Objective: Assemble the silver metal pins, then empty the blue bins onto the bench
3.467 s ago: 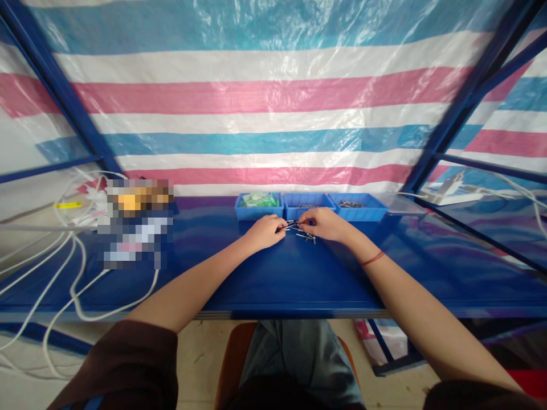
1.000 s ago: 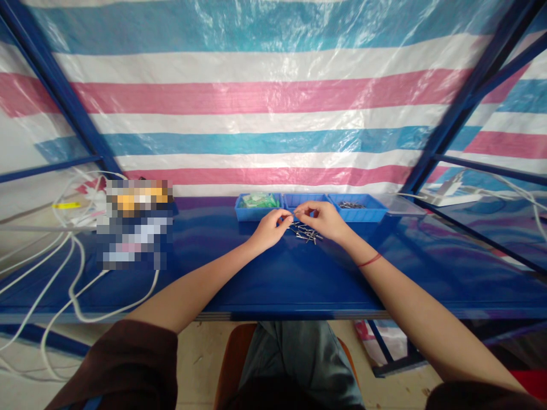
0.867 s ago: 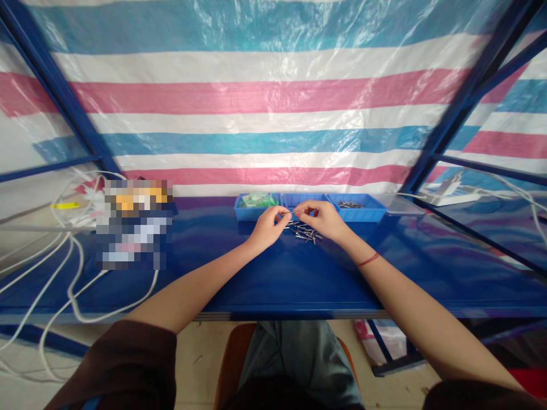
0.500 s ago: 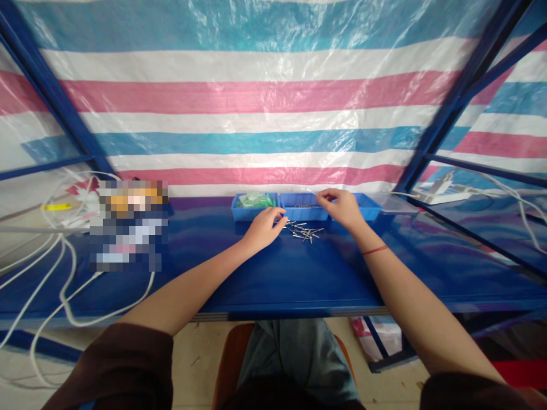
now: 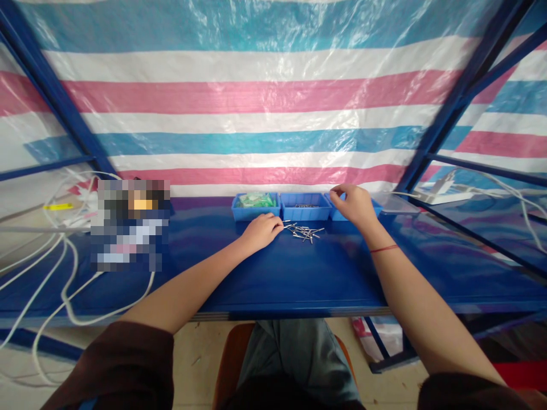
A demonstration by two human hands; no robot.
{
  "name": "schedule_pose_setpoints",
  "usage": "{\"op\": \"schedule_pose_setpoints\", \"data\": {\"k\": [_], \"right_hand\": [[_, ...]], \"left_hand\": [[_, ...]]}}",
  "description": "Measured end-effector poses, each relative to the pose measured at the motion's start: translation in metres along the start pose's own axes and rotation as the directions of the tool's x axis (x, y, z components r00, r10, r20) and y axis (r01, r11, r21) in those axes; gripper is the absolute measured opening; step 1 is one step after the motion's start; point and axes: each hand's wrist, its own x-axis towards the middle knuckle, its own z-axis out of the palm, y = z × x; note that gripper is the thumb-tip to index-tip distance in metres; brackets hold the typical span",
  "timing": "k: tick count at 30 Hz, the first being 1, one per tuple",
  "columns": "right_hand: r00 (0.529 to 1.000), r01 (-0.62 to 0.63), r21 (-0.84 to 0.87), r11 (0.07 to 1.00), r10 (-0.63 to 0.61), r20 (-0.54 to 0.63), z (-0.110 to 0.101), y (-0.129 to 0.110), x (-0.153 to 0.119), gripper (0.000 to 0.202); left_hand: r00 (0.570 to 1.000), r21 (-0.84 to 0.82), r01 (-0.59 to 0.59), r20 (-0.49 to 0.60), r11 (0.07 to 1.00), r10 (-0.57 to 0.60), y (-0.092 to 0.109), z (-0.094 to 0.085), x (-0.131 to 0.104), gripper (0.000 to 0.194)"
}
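Observation:
A small pile of thin silver metal pieces [image 5: 305, 232] lies on the blue table. At its left edge, my left hand [image 5: 264, 230] has its fingers drawn together around the end of one silver piece [image 5: 287, 226]. My right hand [image 5: 354, 204] hovers over the right blue bin [image 5: 375, 208], thumb and forefinger bent towards each other; whether anything is between them is too small to tell. Similar metal pieces lie in the middle blue bin [image 5: 304, 213]. The left blue bin [image 5: 256, 215] holds green and clear plastic bags [image 5: 256, 200].
White cables [image 5: 68, 285] run over the table's left side beside a blurred-out area. A clear lid [image 5: 398, 204] lies right of the bins, with a white power strip [image 5: 444, 192] further right. A striped plastic sheet [image 5: 273, 94] hangs behind.
My right hand has moved right, from the middle bin to above the right bin. My left hand has lowered slightly left, and its fingers have closed at the pile's edge.

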Motion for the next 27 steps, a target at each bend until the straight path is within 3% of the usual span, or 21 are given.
{"op": "schedule_pose_setpoints", "data": {"k": [2, 5, 7, 9, 12, 17, 27], "right_hand": [[0.986, 0.102, 0.089, 0.991, -0.113, 0.124, 0.005, -0.017, -0.004, 0.014], [0.895, 0.231, 0.281, 0.931, -0.317, 0.315, 0.017, -0.038, -0.012, 0.016], [0.844, 0.283, 0.338, 0.897, -0.401, 0.357, 0.027, -0.048, -0.018, 0.019], [0.823, 0.328, 0.350, 0.877, -0.447, 0.351, 0.035, -0.055, -0.022, 0.016], [0.827, 0.336, 0.377, 0.863, -0.462, 0.321, 0.041, -0.060, -0.025, 0.018], [0.842, 0.284, 0.417, 0.863, -0.433, 0.322, 0.040, -0.063, -0.027, 0.018], [0.845, 0.240, 0.467, 0.851, -0.420, 0.331, 0.040, -0.065, -0.028, 0.014]], "left_hand": [[1.000, 0.008, 0.019, -0.012, 1.000, -0.019, 0.001, -0.001, 0.000, 0.019], [0.999, -0.024, 0.020, -0.035, 0.999, -0.021, 0.004, -0.003, 0.000, 0.018], [0.998, -0.098, 0.000, -0.069, 0.995, -0.006, 0.007, -0.005, 0.001, 0.014], [0.992, -0.171, -0.011, -0.125, 0.985, -0.011, 0.010, -0.005, 0.002, 0.010], [0.979, -0.273, 0.017, -0.192, 0.962, -0.072, 0.015, -0.003, 0.003, 0.011], [0.959, -0.429, 0.091, -0.204, 0.899, -0.194, 0.018, -0.001, 0.004, 0.014], [0.954, -0.458, 0.057, -0.237, 0.887, -0.184, 0.021, -0.006, 0.003, 0.013]]}}
